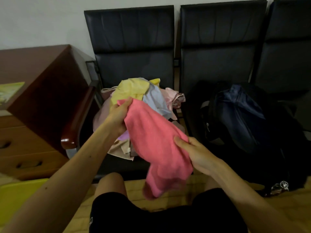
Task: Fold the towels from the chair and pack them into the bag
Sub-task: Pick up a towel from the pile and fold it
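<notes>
Pink towel (156, 143): held up just in front of the chair (134, 39), so it can hang flat for folding.
Left hand (118, 115): pinches the top corner.
Right hand (193, 152): grips the lower edge.
Towel pile (143, 95): on the chair seat, waiting.
Bag (239, 115): right of the chair, looks open.

Pink towel (158, 142); yellow towel (129, 89); black chair (133, 47); navy-lined bag (239, 115).
</notes>
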Demonstrator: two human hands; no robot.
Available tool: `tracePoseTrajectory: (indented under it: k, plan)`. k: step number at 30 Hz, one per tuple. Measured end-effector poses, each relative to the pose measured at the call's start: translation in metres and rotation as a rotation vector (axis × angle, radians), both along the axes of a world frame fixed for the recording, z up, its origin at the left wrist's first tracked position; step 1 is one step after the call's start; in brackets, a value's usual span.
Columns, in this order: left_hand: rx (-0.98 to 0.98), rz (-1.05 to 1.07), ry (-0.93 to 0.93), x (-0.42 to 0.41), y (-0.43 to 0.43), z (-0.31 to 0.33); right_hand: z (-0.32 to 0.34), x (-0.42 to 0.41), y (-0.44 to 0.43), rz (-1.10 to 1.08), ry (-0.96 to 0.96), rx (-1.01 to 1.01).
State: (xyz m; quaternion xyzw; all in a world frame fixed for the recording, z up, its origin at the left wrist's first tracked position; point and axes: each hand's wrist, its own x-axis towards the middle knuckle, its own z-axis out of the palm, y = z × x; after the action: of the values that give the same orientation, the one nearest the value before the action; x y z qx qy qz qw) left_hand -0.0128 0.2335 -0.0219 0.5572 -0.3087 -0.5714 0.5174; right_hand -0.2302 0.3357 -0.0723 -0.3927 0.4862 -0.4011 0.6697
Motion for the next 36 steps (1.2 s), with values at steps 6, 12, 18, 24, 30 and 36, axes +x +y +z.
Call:
tracePoseTrajectory:
  k: [6, 12, 18, 24, 30, 36]
  plan:
    - [0.265, -0.134, 0.204, 0.003, 0.004, -0.035, 0.04, 0.005, -0.017, 0.013, -0.101, -0.039]
    - [0.165, -0.212, 0.578, -0.014, 0.039, -0.074, 0.058, -0.004, -0.035, -0.048, -0.219, -0.015]
    - [0.182, -0.667, 0.764, -0.042, 0.07, -0.093, 0.07, -0.013, -0.047, -0.084, -0.292, -0.041]
    - [0.14, -0.884, 0.678, -0.038, 0.074, -0.09, 0.068, -0.019, -0.055, -0.08, -0.251, 0.008]
    - [0.214, -0.826, 0.544, -0.028, 0.081, -0.081, 0.06, -0.024, -0.057, -0.139, -0.189, 0.102]
    - [0.141, -0.579, 0.481, -0.033, 0.079, -0.054, 0.034, -0.024, -0.046, -0.179, -0.298, 0.233]
